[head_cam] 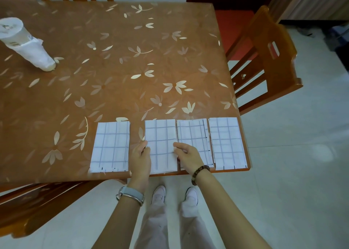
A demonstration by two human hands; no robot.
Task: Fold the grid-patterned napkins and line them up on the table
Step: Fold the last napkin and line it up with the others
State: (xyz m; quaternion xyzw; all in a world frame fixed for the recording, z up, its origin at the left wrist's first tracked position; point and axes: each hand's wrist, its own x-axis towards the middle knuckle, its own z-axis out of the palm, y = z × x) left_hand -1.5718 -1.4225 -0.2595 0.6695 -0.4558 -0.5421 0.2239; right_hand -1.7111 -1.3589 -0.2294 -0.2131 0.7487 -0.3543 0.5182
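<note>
Left hand (140, 157), right hand (188, 155) at napkin (160, 135) (pinch, perhaps)

The worktop (117, 101) is brown, printed with pale leaves and flowers. Four folded grid-patterned napkins lie flat in a row along its near edge. The first napkin (110, 146) sits a little apart on the left. The second napkin (161, 133), third napkin (194, 135) and fourth napkin (227, 143) lie close side by side, reaching the right corner. A white paper roll (28, 46) stands at the far left, well apart.
</note>
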